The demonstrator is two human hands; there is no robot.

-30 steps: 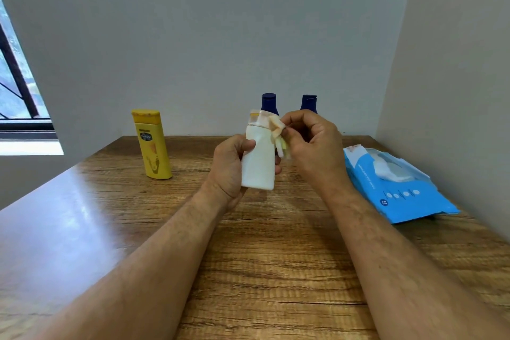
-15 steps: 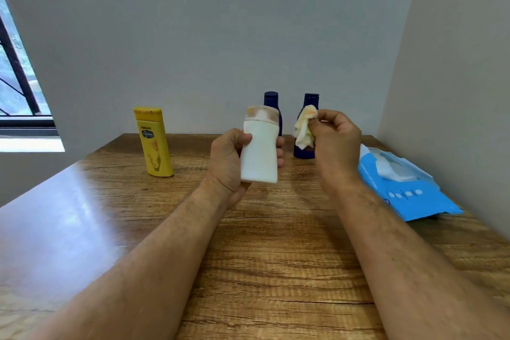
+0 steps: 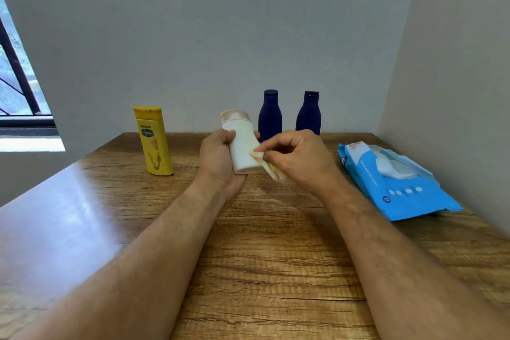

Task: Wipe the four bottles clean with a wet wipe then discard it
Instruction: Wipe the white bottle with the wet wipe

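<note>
My left hand (image 3: 218,160) grips a white bottle (image 3: 241,143) with a stained cap, held above the table and tilted left. My right hand (image 3: 298,159) pinches a crumpled, yellow-stained wet wipe (image 3: 269,165) against the bottle's lower right side. A yellow bottle (image 3: 153,141) stands on the table to the left. Two dark blue bottles (image 3: 269,116) (image 3: 309,114) stand upright at the back by the wall, partly hidden by my hands.
A blue pack of wet wipes (image 3: 400,185) lies open at the right, near the side wall. The wooden table (image 3: 262,257) runs to the back wall. A window (image 3: 16,85) is at the far left.
My right hand moved the wipe from the bottle's cap, out to the right, then down onto the bottle's lower side. The white bottle has tilted further left and sits lower.
</note>
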